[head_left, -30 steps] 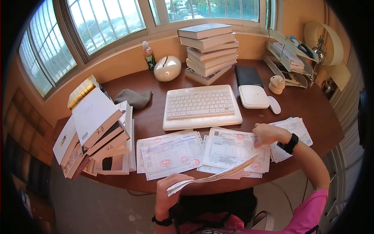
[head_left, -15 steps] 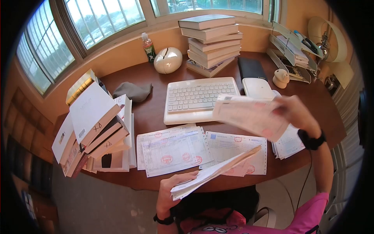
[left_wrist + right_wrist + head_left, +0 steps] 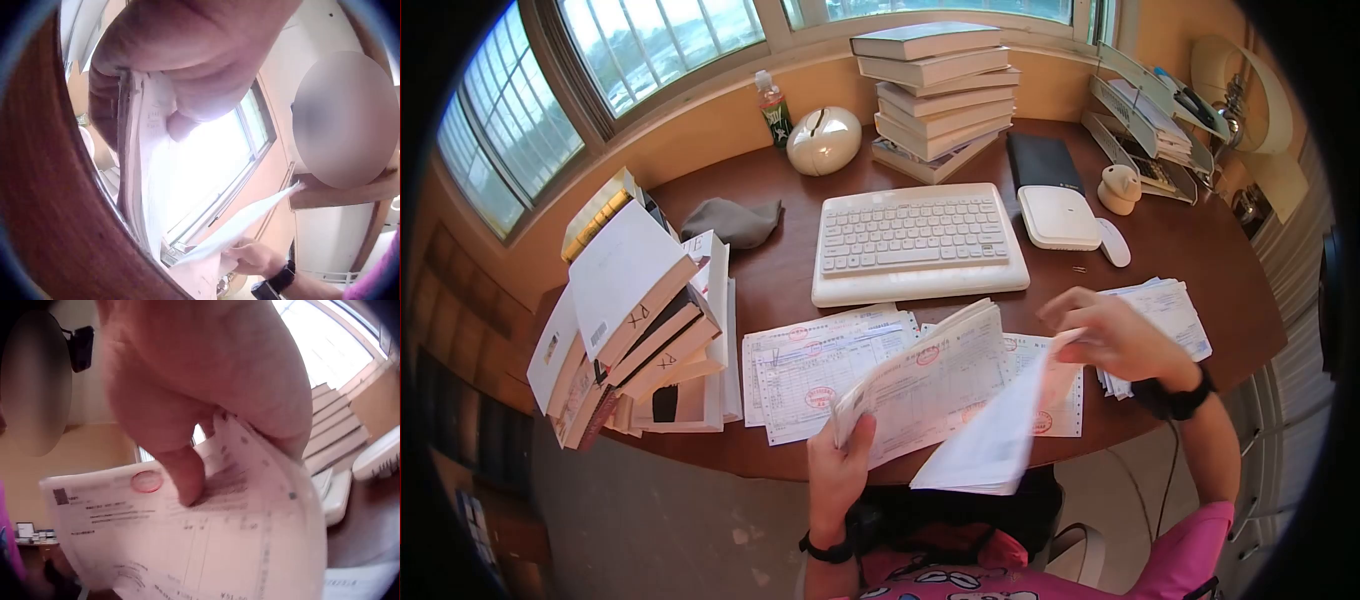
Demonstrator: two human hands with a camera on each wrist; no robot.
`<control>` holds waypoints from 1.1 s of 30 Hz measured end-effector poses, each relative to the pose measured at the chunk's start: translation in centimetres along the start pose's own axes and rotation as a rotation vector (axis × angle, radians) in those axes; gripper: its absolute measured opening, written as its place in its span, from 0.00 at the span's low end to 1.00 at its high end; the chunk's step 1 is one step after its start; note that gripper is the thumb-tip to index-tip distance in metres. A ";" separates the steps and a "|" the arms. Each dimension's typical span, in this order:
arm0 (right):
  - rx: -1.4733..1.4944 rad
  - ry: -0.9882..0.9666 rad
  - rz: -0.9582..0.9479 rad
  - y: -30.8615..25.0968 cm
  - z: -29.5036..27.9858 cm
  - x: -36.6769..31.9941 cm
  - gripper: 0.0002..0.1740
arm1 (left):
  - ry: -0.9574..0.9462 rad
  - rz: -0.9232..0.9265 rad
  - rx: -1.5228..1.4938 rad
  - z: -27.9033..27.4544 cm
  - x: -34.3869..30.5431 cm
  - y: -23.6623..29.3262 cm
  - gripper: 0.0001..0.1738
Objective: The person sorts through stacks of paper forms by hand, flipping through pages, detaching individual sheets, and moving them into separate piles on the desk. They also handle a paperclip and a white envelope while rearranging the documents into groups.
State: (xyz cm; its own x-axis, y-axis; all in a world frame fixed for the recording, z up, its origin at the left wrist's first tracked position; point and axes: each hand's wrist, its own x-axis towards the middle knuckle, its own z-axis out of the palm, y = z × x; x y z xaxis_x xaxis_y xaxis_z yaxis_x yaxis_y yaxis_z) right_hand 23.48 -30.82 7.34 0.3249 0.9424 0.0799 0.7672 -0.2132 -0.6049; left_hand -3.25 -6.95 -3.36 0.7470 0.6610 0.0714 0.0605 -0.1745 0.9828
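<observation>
1. Barred windows (image 3: 670,40) rise behind the brown bench (image 3: 778,280), where a keyboard (image 3: 910,240) lies beyond some stamped papers (image 3: 795,400).
2. Left hand (image 3: 838,485) grips a bundle of forms (image 3: 930,390) over the bench's near edge, thumb across its face.
3. Right hand (image 3: 1125,345) pinches a sheet (image 3: 990,440) by its edge, just right of the bundle; through the blur, it may be more than one.
4. Step in hand, it seems: leafing through the bundle.
5. Next move probably calls for a steady left grip and a light right pinch, avoiding creases.
</observation>
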 end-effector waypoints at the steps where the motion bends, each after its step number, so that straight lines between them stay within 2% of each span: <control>1: 0.011 -0.007 0.002 0.6 1.6 0.6 0.14 | 0.001 -0.011 0.006 0.2 -0.3 -0.1 0.21; 3: -0.009 0.090 0.105 2.0 4.2 2.3 0.16 | 0.095 0.062 0.026 0.7 0.2 -0.9 0.26; 7: -0.023 0.052 0.103 3.1 5.5 5.7 0.19 | 0.073 0.022 0.055 0.1 0.4 -2.0 0.34; 9: 0.126 -0.148 0.435 1.8 5.6 7.2 0.21 | 0.038 -0.089 0.149 -0.3 0.5 -2.7 0.40; 12: -0.030 -0.134 0.530 1.7 6.9 8.5 0.23 | 0.081 0.022 0.128 0.4 1.1 -1.6 0.36; 16: 0.016 -0.094 0.549 1.6 8.4 8.8 0.26 | 0.069 -0.015 0.224 1.0 1.2 -0.3 0.29; 19: 0.074 0.001 0.461 1.0 8.8 8.0 0.29 | 0.086 -0.076 0.161 1.1 1.0 -0.4 0.23; 21: 0.167 0.387 0.399 1.3 9.5 6.7 0.31 | 0.170 0.018 -0.020 1.0 0.6 -1.1 0.22; 22: 0.165 0.388 0.396 0.9 9.4 6.1 0.31 | 0.172 0.021 -0.022 0.6 0.2 -1.4 0.22; 24: 1.041 0.324 0.308 -0.4 8.5 4.4 0.29 | 0.215 0.209 -0.030 -0.4 -0.8 -1.7 0.21; 25: 1.039 0.320 0.307 -0.9 8.0 3.8 0.29 | 0.219 0.209 -0.031 -0.3 -1.3 -1.6 0.21; 27: 0.892 0.020 0.294 -1.9 7.0 2.5 0.25 | 0.378 0.278 -0.417 0.2 -2.0 -1.4 0.20; 28: 0.773 0.164 0.200 -3.2 7.2 2.0 0.23 | 0.379 0.278 -0.416 0.1 -1.9 -1.3 0.20; 31: 0.763 0.135 0.188 -2.7 7.9 1.5 0.22 | 0.310 0.296 -0.380 -0.6 -1.3 -1.0 0.19; 33: 0.725 0.134 0.199 -1.6 8.5 1.3 0.22 | 0.126 0.304 -0.176 -1.2 -0.8 -1.2 0.18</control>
State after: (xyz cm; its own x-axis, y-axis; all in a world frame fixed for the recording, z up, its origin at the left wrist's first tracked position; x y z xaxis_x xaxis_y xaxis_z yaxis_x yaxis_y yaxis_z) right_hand 17.93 -27.07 1.68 0.5188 0.8547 -0.0173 0.1476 -0.1095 -0.9830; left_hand -4.67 -6.38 -4.43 0.6256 0.6847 0.3738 -0.2743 -0.2555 0.9271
